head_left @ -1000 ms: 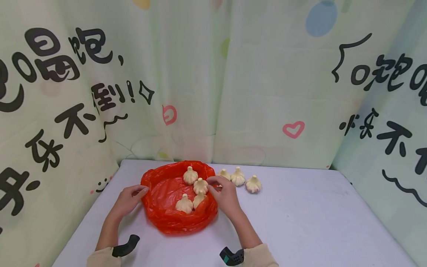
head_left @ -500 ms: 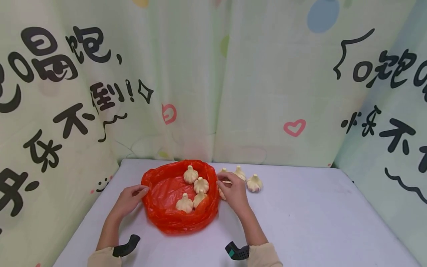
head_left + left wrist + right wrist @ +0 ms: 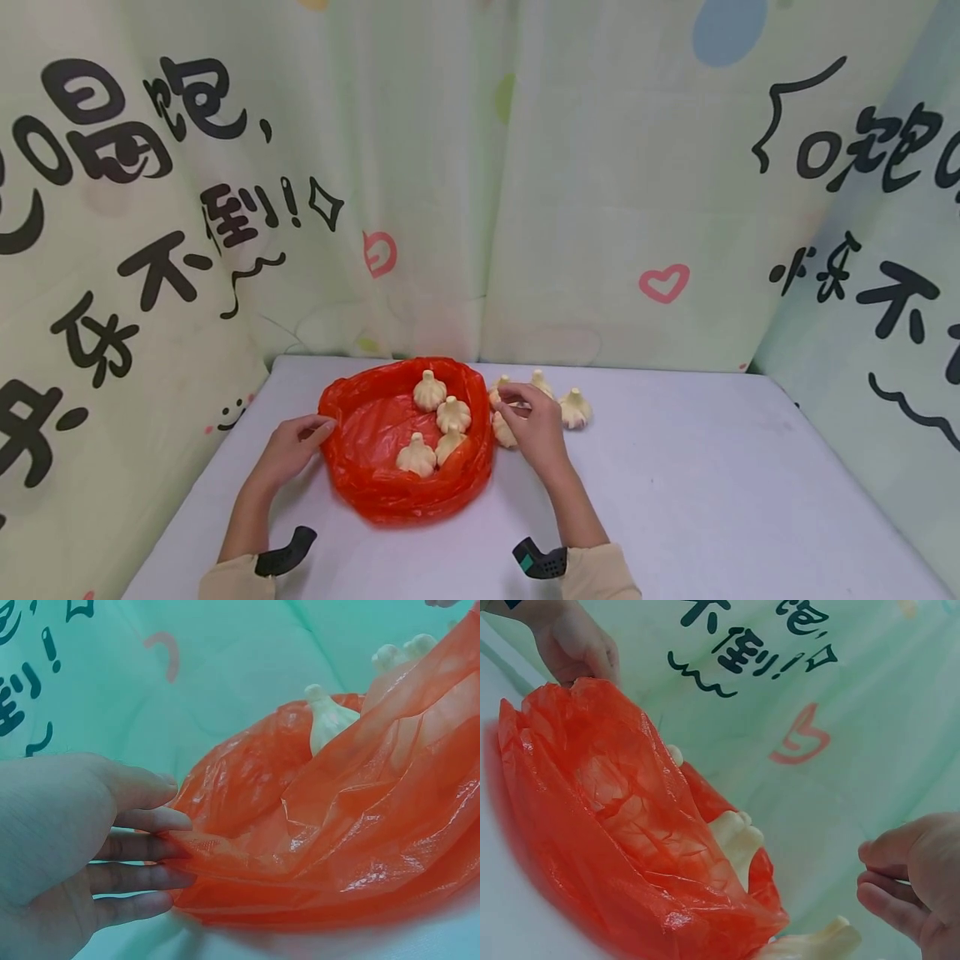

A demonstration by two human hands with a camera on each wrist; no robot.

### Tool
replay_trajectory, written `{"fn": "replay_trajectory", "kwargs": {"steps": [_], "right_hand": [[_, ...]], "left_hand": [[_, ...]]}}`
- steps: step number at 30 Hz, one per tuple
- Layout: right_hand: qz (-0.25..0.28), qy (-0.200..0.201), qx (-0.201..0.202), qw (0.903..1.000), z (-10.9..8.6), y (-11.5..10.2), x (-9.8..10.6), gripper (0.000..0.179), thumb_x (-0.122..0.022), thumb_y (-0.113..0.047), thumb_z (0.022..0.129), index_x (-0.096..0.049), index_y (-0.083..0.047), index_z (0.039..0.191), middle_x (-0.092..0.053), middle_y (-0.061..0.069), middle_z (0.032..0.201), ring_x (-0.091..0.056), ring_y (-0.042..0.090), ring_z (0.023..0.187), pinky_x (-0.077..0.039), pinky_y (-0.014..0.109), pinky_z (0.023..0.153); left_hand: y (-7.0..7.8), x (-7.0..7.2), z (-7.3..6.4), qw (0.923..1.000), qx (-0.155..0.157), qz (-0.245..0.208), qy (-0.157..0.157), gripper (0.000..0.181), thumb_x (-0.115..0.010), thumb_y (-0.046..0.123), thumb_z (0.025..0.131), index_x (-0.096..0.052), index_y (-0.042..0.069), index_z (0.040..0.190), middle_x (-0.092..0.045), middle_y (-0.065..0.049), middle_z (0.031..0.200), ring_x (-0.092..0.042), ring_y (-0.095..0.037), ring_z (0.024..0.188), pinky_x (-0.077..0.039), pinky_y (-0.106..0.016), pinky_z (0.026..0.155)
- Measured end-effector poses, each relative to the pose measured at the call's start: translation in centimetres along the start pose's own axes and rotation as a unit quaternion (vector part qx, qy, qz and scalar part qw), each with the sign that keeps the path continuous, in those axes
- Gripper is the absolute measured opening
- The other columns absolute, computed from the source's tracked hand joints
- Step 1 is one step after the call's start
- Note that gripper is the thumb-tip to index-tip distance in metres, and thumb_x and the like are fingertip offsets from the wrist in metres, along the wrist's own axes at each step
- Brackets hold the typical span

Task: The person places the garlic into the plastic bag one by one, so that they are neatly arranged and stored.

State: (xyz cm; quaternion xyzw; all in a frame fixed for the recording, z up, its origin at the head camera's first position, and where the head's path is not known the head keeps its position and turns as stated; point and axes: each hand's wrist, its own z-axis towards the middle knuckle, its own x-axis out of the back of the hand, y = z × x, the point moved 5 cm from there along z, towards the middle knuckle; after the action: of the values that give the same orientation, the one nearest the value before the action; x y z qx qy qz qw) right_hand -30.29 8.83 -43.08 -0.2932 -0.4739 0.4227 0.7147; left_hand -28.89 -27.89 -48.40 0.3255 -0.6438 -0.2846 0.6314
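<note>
A red plastic bag (image 3: 360,492) stands open on the table with several garlic bulbs (image 3: 430,390) inside it. My left hand (image 3: 291,446) holds the bag's left rim; in the left wrist view the thumb (image 3: 142,787) lies over the edge and the fingers lie along its side. My right hand (image 3: 534,421) is just right of the bag, over loose garlic on the table, its fingers loosely bent with nothing between them. A garlic bulb (image 3: 506,430) sits against the bag's right side, partly behind that hand. In the right wrist view, garlic stems (image 3: 739,836) show above the bag's rim.
More garlic bulbs (image 3: 575,409) lie on the white table (image 3: 712,500) beyond and right of my right hand. A printed curtain (image 3: 585,208) rises behind the table and along both sides.
My right hand has moved right, from inside the bag's right rim to outside it. A garlic bulb beside the bag has come into view. The left hand stays at the rim.
</note>
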Motion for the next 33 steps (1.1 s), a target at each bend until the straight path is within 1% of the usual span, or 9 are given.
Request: {"fn": "replay_trajectory", "kwargs": {"steps": [6,10,13,17,20,24,30,33], "right_hand": [[-0.008,-0.001,-0.012,0.9999,0.0,0.4,0.3,0.026,-0.071,-0.007,0.086,-0.070,-0.013,0.111,-0.070,0.004,0.109,-0.068,0.018,0.098,-0.059,0.032,0.081],[-0.016,-0.001,-0.015,0.9998,-0.1,0.8,0.6,0.026,-0.071,-0.007,0.086,-0.070,-0.012,0.111,-0.070,0.005,0.108,-0.068,0.020,0.098,-0.059,0.032,0.081],[-0.021,0.003,-0.008,0.9998,0.0,1.0,0.9,0.026,-0.073,-0.005,0.084,-0.070,-0.007,0.110,-0.071,0.009,0.106,-0.068,0.023,0.097,-0.058,0.034,0.082],[-0.033,0.002,-0.015,0.9993,0.2,1.4,1.2,0.026,-0.073,-0.004,0.084,-0.070,-0.004,0.110,-0.071,0.009,0.105,-0.067,0.023,0.096,-0.058,0.034,0.082],[-0.041,-0.004,-0.026,0.9988,0.2,1.6,1.4,0.024,-0.072,-0.005,0.085,-0.070,-0.004,0.109,-0.071,0.009,0.105,-0.067,0.022,0.096,-0.059,0.034,0.082],[-0.039,-0.009,-0.020,0.9990,0.2,1.8,1.5,0.022,-0.072,-0.003,0.084,-0.070,-0.002,0.107,-0.071,0.011,0.102,-0.067,0.024,0.094,-0.059,0.036,0.082],[-0.044,-0.024,-0.030,0.9983,0.1,2.3,1.3,0.023,-0.074,-0.006,0.083,-0.071,-0.003,0.106,-0.070,0.011,0.099,-0.067,0.024,0.094,-0.059,0.035,0.082],[-0.042,-0.021,-0.017,0.9988,0.0,2.6,1.2,0.020,-0.074,-0.004,0.082,-0.071,-0.002,0.102,-0.070,0.011,0.095,-0.067,0.025,0.091,-0.059,0.033,0.079]], "left_hand": [[0.0,0.2,0.1,1.0000,-0.004,0.000,0.001,0.044,-0.053,0.038,0.098,-0.061,0.006,0.128,-0.064,-0.016,0.121,-0.059,-0.026,0.107,-0.057,-0.038,0.089],[-0.1,0.2,0.2,1.0000,-0.002,0.002,0.000,0.044,-0.053,0.038,0.098,-0.061,0.006,0.127,-0.064,-0.016,0.121,-0.059,-0.026,0.107,-0.057,-0.038,0.089],[-0.2,0.2,0.1,1.0000,0.000,0.001,-0.001,0.043,-0.054,0.037,0.098,-0.061,0.006,0.127,-0.064,-0.016,0.122,-0.058,-0.028,0.108,-0.057,-0.039,0.089],[-0.3,0.2,0.1,1.0000,0.004,0.001,-0.001,0.044,-0.053,0.037,0.098,-0.060,0.006,0.128,-0.063,-0.017,0.123,-0.058,-0.029,0.110,-0.056,-0.040,0.090],[-0.3,0.3,0.1,1.0000,0.006,-0.001,0.000,0.043,-0.053,0.037,0.098,-0.060,0.006,0.128,-0.063,-0.017,0.123,-0.058,-0.029,0.110,-0.056,-0.040,0.090],[-0.2,0.3,0.0,1.0000,0.008,-0.002,0.001,0.043,-0.053,0.036,0.099,-0.060,0.006,0.128,-0.063,-0.017,0.124,-0.058,-0.028,0.110,-0.056,-0.040,0.090],[-0.1,0.2,-0.2,1.0000,0.007,-0.002,0.001,0.044,-0.054,0.037,0.098,-0.060,0.005,0.128,-0.063,-0.017,0.124,-0.058,-0.028,0.111,-0.056,-0.040,0.090],[-0.1,0.2,-0.1,1.0000,0.006,-0.002,0.003,0.044,-0.054,0.037,0.098,-0.060,0.006,0.128,-0.063,-0.017,0.124,-0.058,-0.028,0.110,-0.056,-0.041,0.091]]}}
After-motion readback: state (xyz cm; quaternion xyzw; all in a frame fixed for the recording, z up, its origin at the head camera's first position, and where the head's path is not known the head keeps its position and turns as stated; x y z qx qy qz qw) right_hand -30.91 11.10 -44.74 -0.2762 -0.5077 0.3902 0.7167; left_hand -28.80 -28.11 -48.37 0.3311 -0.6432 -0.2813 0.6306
